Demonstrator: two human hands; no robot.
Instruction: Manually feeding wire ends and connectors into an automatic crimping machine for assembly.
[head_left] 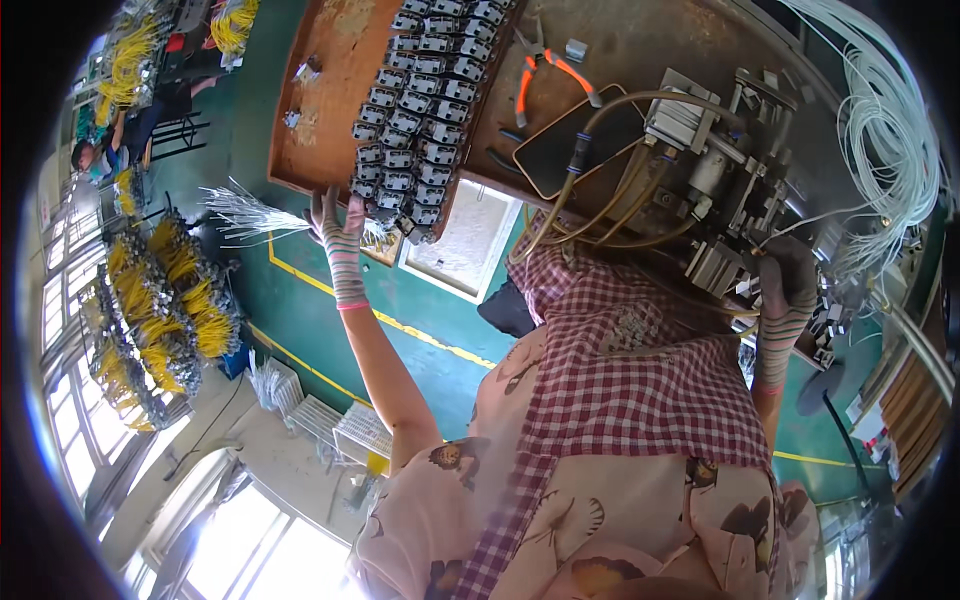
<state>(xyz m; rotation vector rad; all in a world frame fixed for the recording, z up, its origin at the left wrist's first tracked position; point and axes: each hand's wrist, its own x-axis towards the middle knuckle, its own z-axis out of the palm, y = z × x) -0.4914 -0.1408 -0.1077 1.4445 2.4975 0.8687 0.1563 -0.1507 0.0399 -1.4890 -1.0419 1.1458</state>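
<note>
My left hand (pixel 337 222), in a dark-fingered glove with a striped cuff, reaches to the near end of the rows of small metal-and-black parts (pixel 415 110). Its thumb and fingers are apart. A bundle of thin white wires (pixel 255 213) fans out to its left and passes behind it, with a few ends showing on the right. My right hand (pixel 790 275), gloved alike, is at the near right side of a metal machine (pixel 690 115). Its bent fingers are closed at the end of a thin white wire (pixel 825 217); the fingertips are partly hidden.
Orange-handled pliers (pixel 540 70) lie beside a black tray (pixel 580 150). Brown hoses (pixel 610 215) curve from the machine toward my apron. A large coil of white wire (pixel 885 130) hangs at the right. Yellow-wired bundles (pixel 150 310) stand at the left, with another person (pixel 105 155) beyond.
</note>
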